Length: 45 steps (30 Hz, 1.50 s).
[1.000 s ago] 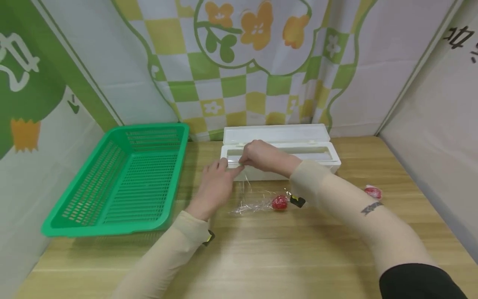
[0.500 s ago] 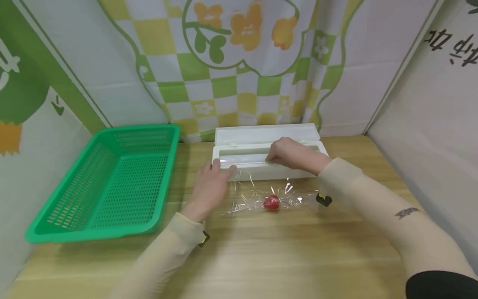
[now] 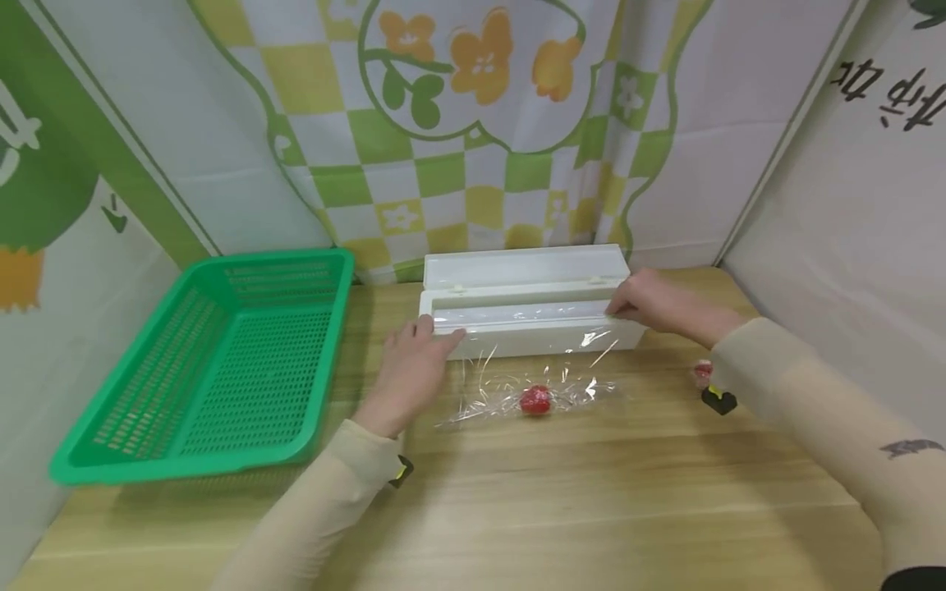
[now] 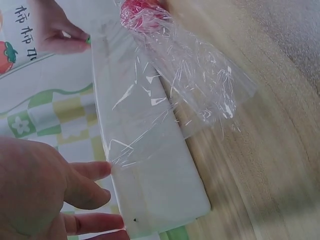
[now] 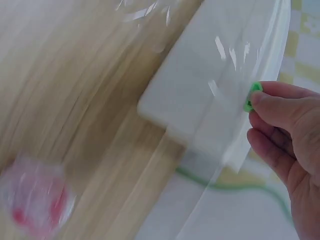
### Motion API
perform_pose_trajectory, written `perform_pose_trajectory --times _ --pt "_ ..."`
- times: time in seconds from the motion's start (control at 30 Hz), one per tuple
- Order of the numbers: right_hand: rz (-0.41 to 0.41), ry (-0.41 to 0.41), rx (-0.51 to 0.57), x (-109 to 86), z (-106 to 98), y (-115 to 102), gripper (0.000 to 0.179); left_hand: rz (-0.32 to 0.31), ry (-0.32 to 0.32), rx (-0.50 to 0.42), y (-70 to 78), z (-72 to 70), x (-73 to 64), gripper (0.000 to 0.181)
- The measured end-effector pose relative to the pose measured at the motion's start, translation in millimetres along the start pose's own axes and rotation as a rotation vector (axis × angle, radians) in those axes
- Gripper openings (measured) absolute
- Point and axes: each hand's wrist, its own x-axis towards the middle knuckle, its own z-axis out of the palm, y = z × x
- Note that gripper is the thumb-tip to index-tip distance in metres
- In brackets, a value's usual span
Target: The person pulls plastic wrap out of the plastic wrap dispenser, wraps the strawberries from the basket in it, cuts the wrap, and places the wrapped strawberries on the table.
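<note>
A white cling film dispenser [image 3: 547, 341] stands with its lid raised at the back of the table. My right hand [image 3: 661, 305] is at its right end, where thumb and forefinger pinch a small green slider cutter [image 5: 254, 96] on the front rim. My left hand [image 3: 405, 373] rests on the left front corner, fingertips [image 4: 100, 170] touching the rim and fingers extended. Clear cling film [image 4: 195, 75] hangs over the dispenser's front onto the table. Within the film lies a small red round thing [image 3: 535, 400]; its kind is hard to tell.
To the left stands a green plastic basket [image 3: 325, 386] with slotted walls. A second red-and-white thing [image 5: 37, 200], wrapped in film, lies on the table near my right wrist. Behind the dispenser hangs a checked curtain [image 3: 488, 172].
My right hand has slid rightward along the dispenser's front rim, from near my left hand to the far right end. My left hand stays on the left corner. The head view has shifted slightly.
</note>
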Motion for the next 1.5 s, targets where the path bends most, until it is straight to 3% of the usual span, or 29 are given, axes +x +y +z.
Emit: perform_pose_trajectory --times 0.27,0.53,1.03,1.23,1.5 --pt "0.17 -0.031 0.016 -25.5 -13 14 0.013 -0.011 -0.016 -0.016 -0.1 -3.8 0.1 0.059" --pt "0.177 -0.021 0.01 -23.9 -15 11 0.013 0.024 -0.024 0.036 -4.6 -8.1 -0.6 0.067" --pt "0.319 -0.103 0.067 -23.3 -24 7 0.022 0.054 -0.037 0.038 -8.9 -6.5 3.7 0.071" --pt "0.255 -0.081 0.056 -23.6 -23 -15 0.019 0.051 -0.034 0.038 -10.2 -8.8 2.2 0.07" --pt "0.039 -0.001 0.064 -12.8 13 -61 0.019 0.061 -0.015 0.04 -12.1 -9.1 1.4 0.067"
